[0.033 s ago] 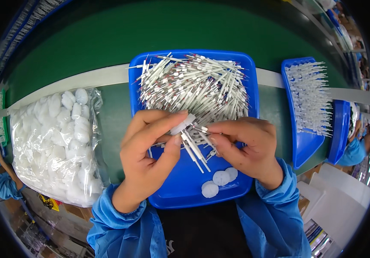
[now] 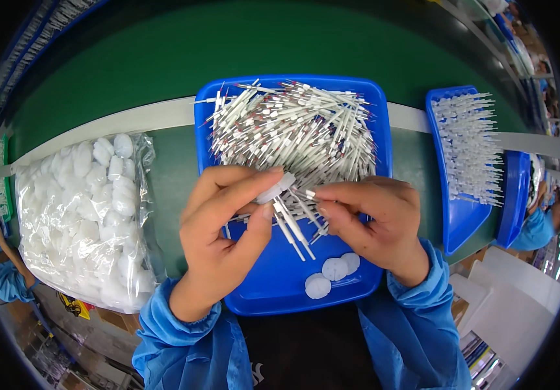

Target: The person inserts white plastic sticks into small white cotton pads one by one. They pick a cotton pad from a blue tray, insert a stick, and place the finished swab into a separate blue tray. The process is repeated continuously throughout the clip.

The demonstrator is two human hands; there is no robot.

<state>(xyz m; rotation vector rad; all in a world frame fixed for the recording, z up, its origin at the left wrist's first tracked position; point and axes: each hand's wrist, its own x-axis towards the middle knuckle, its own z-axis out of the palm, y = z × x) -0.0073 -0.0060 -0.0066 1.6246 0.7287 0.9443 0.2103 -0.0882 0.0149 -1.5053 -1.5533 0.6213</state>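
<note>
Between thumb and fingers, my left hand point(image 2: 228, 227) grips a white plastic disc point(image 2: 276, 188) tilted on edge. Several thin white rods point(image 2: 292, 227) stick out of the disc, slanting down toward me. My right hand point(image 2: 374, 224) is closed in a pinch on a thin white rod point(image 2: 309, 194) beside the disc; its far part is hidden by my fingers. Both hands are above a blue tray point(image 2: 280, 283). A large heap of thin white rods with reddish and dark tips point(image 2: 293, 127) fills its far part. Three loose white discs point(image 2: 317, 286) lie in its near right part.
At the left lies a clear plastic bag full of white discs point(image 2: 85, 221). A second blue tray point(image 2: 458, 224) at the right holds rows of upright white pieces point(image 2: 468, 146). Green tabletop point(image 2: 163, 45) stretches behind. Co-workers' blue sleeves point(image 2: 10, 276) show at both sides.
My right hand has shifted very slightly by the disc, and the rods on the disc have moved a touch. The rest looks the same.
</note>
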